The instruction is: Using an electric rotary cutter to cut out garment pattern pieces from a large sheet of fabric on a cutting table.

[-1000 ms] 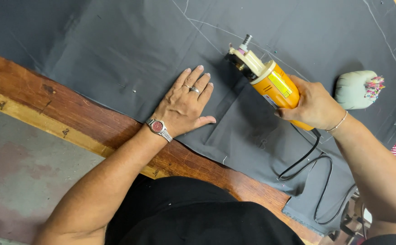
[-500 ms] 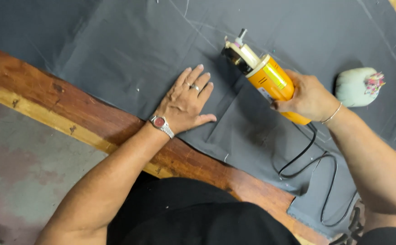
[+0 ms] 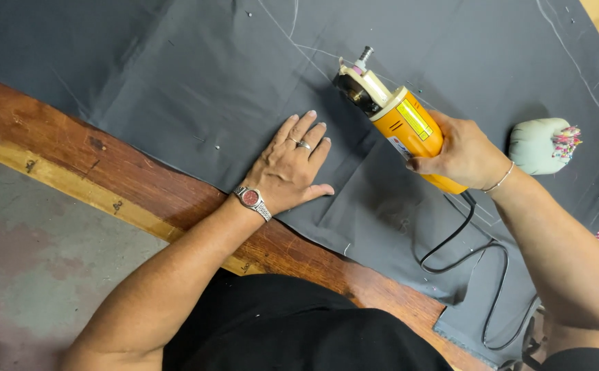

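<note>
Matt grey woven cloth (image 3: 196, 75), smooth with faint chalk lines, covers a desk (image 3: 107, 165) of worn, scratched reddish wood with a paler edge strip, while the cutter (image 3: 402, 127) shows glossy orange plastic and bare metal at its far end, trailing a black rubbery cord (image 3: 464, 240).

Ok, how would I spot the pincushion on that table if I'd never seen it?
Start from the dark grey fabric spread over the wooden table. Beyond the right hand holding the orange cutter sits the pincushion, a pale green padded lump, the only thing bristling with coloured pin heads.
</note>
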